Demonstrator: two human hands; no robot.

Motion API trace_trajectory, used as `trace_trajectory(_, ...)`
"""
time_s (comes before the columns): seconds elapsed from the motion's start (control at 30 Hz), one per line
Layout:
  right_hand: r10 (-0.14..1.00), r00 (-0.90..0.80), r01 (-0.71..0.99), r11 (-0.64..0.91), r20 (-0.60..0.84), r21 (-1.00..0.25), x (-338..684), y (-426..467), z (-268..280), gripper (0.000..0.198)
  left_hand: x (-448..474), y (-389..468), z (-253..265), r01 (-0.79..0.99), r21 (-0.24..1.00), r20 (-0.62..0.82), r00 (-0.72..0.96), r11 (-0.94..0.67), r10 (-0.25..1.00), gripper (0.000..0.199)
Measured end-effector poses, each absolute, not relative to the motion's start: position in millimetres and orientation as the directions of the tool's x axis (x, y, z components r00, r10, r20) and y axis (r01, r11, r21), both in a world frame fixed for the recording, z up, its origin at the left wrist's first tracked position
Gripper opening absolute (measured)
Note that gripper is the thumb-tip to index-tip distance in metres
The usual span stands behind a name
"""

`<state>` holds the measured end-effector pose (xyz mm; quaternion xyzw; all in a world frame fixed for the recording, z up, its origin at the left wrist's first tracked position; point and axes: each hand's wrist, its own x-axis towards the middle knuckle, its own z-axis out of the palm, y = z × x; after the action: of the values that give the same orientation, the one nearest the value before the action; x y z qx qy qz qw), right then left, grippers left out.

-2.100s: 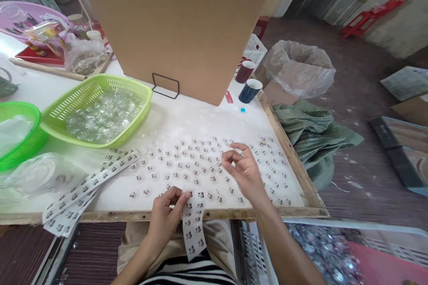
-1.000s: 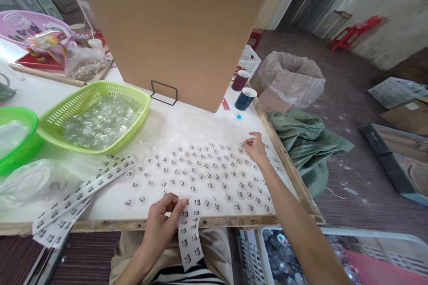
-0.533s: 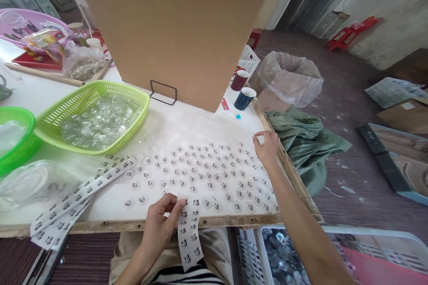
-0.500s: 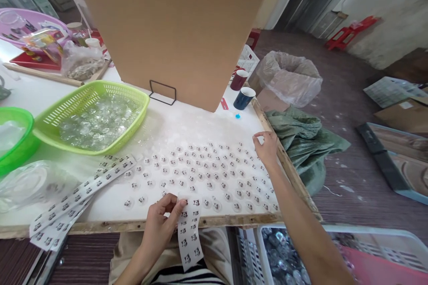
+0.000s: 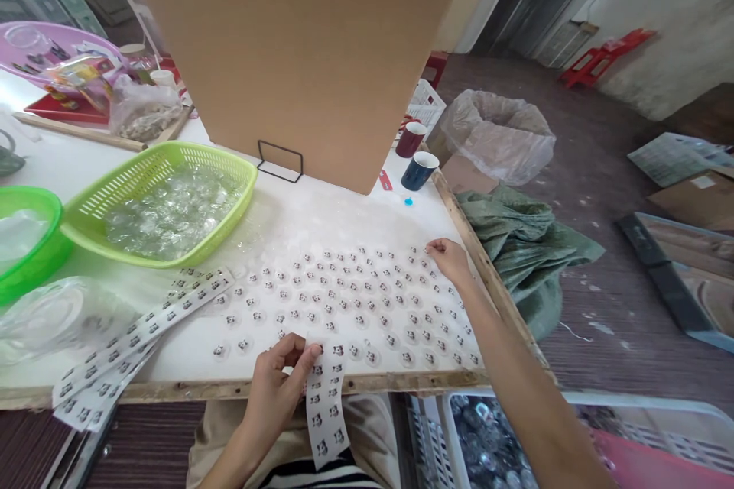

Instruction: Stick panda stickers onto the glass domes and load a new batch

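Note:
My left hand (image 5: pixel 282 382) pinches the top end of a strip of panda stickers (image 5: pixel 328 409), which hangs over the table's front edge toward my lap. Many small clear discs (image 5: pixel 371 357) with panda stickers on them lie spread across the white table in front of me. At the far right of this spread, my right hand (image 5: pixel 452 258) has thumb and forefinger pressed together just above the table, beside a stickered disc. What is between those fingertips is too small to make out. More sticker strips (image 5: pixel 131 340) lie to the left, partly over the front edge.
A light-green basket (image 5: pixel 86 241) of clear pieces stands at left, beside a green bowl (image 5: pixel 34 263). A large brown board (image 5: pixel 298 53) rises at the back. Two mugs (image 5: pixel 420 170) stand at back right. A wooden rim (image 5: pixel 395 382) edges the table; a white crate (image 5: pixel 453 435) sits below.
My right hand has moved slightly left and down, its fingertips now closer to the discs at the far right. My left hand still holds the sticker strip in nearly the same place.

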<state>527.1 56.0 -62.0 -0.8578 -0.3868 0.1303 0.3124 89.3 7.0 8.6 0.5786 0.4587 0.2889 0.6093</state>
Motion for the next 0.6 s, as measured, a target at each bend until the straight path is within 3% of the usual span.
trace_trajectory(0.17, 0.766, 0.640, 0.650, -0.496, 0.063, -0.575, 515, 54, -60, 0.010, 91, 8, 9, 0.178, 0.972, -0.214, 0.417, 0.152, 0.883, 0.037)
trace_trajectory(0.3, 0.754, 0.633, 0.739, -0.521, 0.175, -0.427, 508, 49, -54, 0.019, 92, 6, 13, 0.156, 0.974, -0.215, 0.409, 0.165, 0.887, 0.038)
trace_trajectory(0.37, 0.734, 0.632, 0.754, -0.507, 0.249, -0.419, 494, 45, -42, 0.015, 91, 5, 14, 0.152, 0.974, -0.214, 0.398, 0.166, 0.892, 0.038)
trace_trajectory(0.47, 0.729, 0.599, 0.737, -0.340, 0.332, -0.584, 443, 30, -11, 0.013, 91, 5, 12, 0.139, 0.973, -0.226, 0.378, 0.187, 0.898, 0.038)
trace_trajectory(0.5, 0.778, 0.547, 0.708, -0.233, 0.310, -0.667, 419, 23, 1, 0.015, 91, 5, 11, 0.131, 0.972, -0.232, 0.372, 0.196, 0.899, 0.038)
trace_trajectory(0.6, 0.991, 0.127, 0.536, -0.040, 0.034, -0.843, 344, 0, 32, 0.017, 94, 5, 11, 0.113, 0.967, -0.255, 0.361, 0.229, 0.897, 0.039)
